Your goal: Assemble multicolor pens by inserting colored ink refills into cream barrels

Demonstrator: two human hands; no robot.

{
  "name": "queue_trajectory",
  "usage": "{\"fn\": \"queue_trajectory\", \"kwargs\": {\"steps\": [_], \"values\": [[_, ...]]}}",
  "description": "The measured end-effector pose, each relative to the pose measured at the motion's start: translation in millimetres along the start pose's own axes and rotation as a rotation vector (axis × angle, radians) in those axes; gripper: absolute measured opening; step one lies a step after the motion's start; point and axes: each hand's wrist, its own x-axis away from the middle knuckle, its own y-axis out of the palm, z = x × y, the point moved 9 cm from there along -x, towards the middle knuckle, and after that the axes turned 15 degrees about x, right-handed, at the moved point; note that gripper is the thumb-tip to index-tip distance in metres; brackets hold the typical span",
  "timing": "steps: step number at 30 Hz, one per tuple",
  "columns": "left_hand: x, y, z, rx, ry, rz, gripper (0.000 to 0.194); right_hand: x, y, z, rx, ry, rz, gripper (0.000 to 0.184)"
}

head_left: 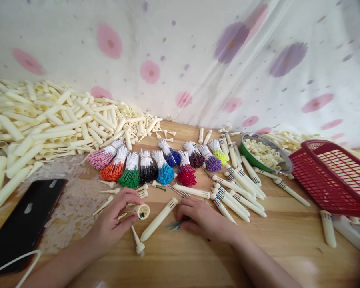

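My left hand [118, 214] is closed round a short cream pen barrel piece [142, 211], its round open end facing me with dark and coloured bits inside. My right hand [202, 218] is low over the table, fingers curled, with blurred thin teal pen refills [173, 226] poking out at the fingertips. Between the hands lies a cream pen barrel [159, 219] with slots at its upper end. Below my left hand is a small cream plunger-like part [137, 241]. Behind stand bundled pen refills in several colours, among them green [130, 170], black [147, 167] and red [186, 170].
Cream barrels [48, 120] are heaped at left, beside a black phone [25, 224] with a white cable [37, 256]. Multi-colour pens [235, 194] lie at right, near a green-sided metal bowl [252, 160] of small cream parts and a tilted red basket [315, 176]. A flowered curtain [180, 48] hangs behind.
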Motion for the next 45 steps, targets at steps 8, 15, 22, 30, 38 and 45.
{"fn": "queue_trajectory", "kwargs": {"steps": [8,15,22,30,38,45], "values": [[1,4.6,14,-0.022,0.12,-0.06,0.017,12,-44,8,-0.1,0.092,0.146,0.007],[3,10.4,17,-0.067,0.076,-0.09,0.031,18,-105,-39,0.174,-0.159,0.518,0.013],[6,17.1,12,-0.047,0.03,-0.244,0.04,12,-109,-71,0.363,-0.223,0.617,0.013],[3,19.6,13,-0.031,0.027,-0.246,0.04,6,-107,-87,0.468,-0.242,0.543,0.025],[3,18.4,13,-0.038,0.015,-0.238,0.041,0,-104,-86,0.463,-0.258,0.499,0.026],[-1,19.0,16,-0.03,-0.034,-0.211,0.035,-1,-105,-87,0.441,-0.245,0.509,0.027]]}}
